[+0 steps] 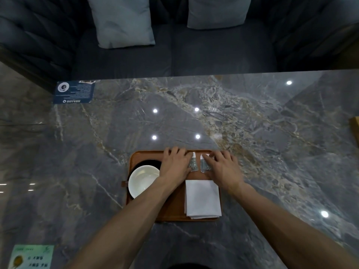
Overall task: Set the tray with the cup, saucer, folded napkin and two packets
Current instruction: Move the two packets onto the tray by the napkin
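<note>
A brown wooden tray (pixel 171 215) lies near the table's front edge. On its left a white cup (pixel 143 180) stands on a dark saucer (pixel 149 163). A folded white napkin (pixel 202 199) lies at the tray's right front. At the tray's far side two patterned packets lie side by side. My left hand (pixel 177 164) rests fingers-down on the left packet (pixel 193 164). My right hand (pixel 223 167) presses flat on the right packet (pixel 204 165). Both packets are partly hidden under my fingers.
The tray sits on a glossy grey marble table (pixel 252 123). A dark blue card (pixel 73 92) lies at the far left and a green card (pixel 31 257) at the near left corner. A dark sofa with pale cushions (pixel 124 20) stands beyond the table.
</note>
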`<control>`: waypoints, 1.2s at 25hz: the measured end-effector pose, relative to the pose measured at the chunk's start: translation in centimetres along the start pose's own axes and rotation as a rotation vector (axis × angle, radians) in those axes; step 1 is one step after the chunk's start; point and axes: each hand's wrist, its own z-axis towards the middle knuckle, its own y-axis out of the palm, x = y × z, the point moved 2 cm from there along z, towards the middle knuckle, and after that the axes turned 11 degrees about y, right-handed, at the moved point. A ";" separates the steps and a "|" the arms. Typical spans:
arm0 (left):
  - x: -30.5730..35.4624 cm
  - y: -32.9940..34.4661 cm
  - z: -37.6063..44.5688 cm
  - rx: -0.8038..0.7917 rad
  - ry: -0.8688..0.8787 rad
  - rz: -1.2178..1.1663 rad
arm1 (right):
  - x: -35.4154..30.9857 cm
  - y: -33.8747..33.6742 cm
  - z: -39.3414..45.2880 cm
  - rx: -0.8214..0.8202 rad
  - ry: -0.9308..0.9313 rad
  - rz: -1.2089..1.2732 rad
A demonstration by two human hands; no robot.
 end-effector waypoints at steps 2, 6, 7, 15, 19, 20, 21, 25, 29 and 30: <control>0.0 0.1 0.1 -0.010 0.005 0.006 | 0.0 0.0 0.1 -0.008 0.009 0.016; 0.2 0.2 0.0 -0.024 0.002 -0.006 | 0.1 0.2 0.0 -0.014 0.029 0.031; 0.3 0.3 -0.1 -0.027 0.003 -0.012 | 0.1 0.3 -0.1 -0.017 0.033 0.034; 0.3 0.4 0.0 -0.026 0.009 -0.030 | 0.2 0.6 -0.1 -0.008 0.050 0.041; 0.5 0.4 0.0 -0.014 0.000 -0.028 | 0.0 0.4 -0.1 0.014 0.052 0.040; 0.5 0.4 0.0 -0.011 0.000 -0.029 | -0.1 0.4 0.0 0.022 0.051 0.039; 0.6 0.4 0.0 -0.008 0.001 -0.029 | -0.1 0.3 0.0 0.030 0.047 0.036; 0.7 0.3 0.2 -0.010 0.005 -0.027 | -0.3 0.2 0.0 0.049 0.035 0.016; 0.8 0.2 0.3 -0.010 0.006 -0.031 | -0.3 0.2 0.2 0.053 0.034 0.026; 0.8 0.3 0.2 -0.011 0.003 -0.032 | -0.3 0.2 0.2 0.049 0.036 0.025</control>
